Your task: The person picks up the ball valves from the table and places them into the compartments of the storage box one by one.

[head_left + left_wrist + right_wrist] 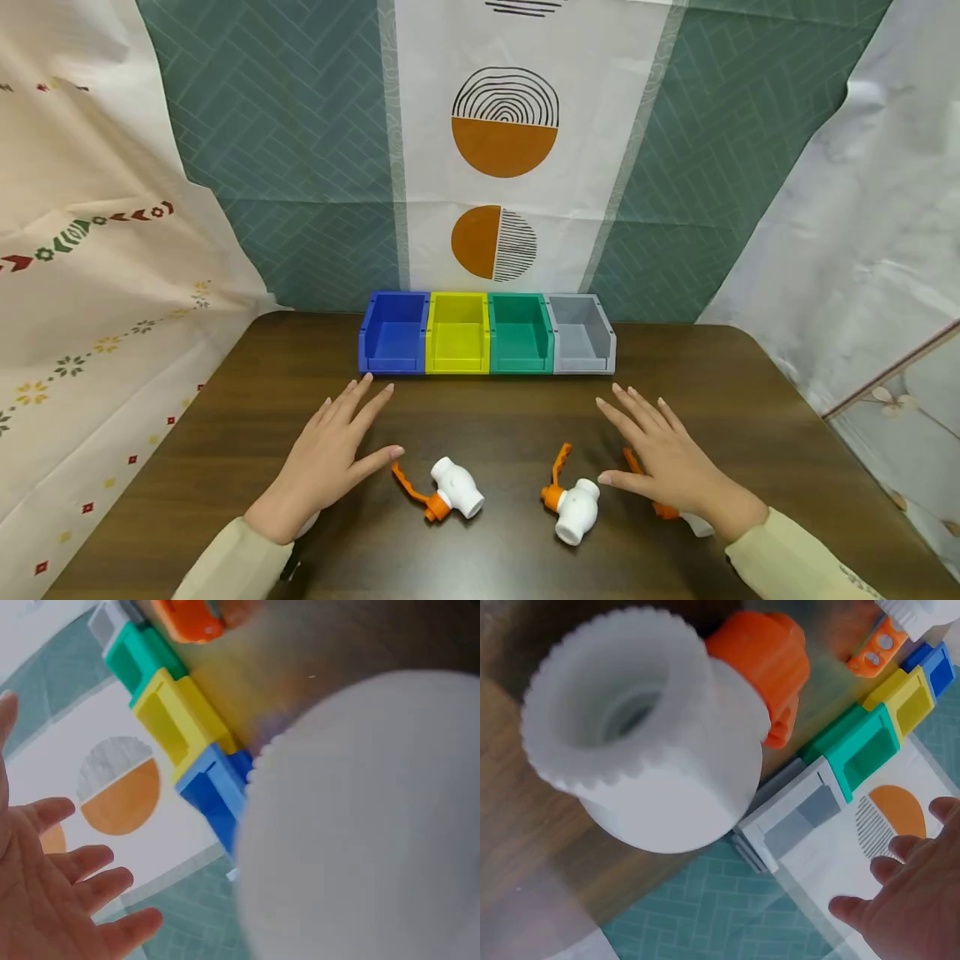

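Observation:
My left hand (326, 454) hovers palm down over the table, fingers straight and spread, holding nothing. Just right of it lies a white ball valve (457, 486) with an orange lever handle. A second white ball valve (577, 510) lies left of my right hand (667, 458), which is also spread and holds nothing. Beneath the right hand a third ball valve (699, 525) is partly hidden; it looms large as a ribbed white valve (675, 787) in the right wrist view. A blurred white rounded object (367, 825) fills much of the left wrist view, mostly covered by my left wrist in the head view.
Four bins stand side by side at the table's back: blue (393, 333), yellow (458, 333), green (521, 333) and grey (581, 333). Behind them hangs a patterned cloth (322, 167). The dark wooden table (480, 417) has rounded back corners.

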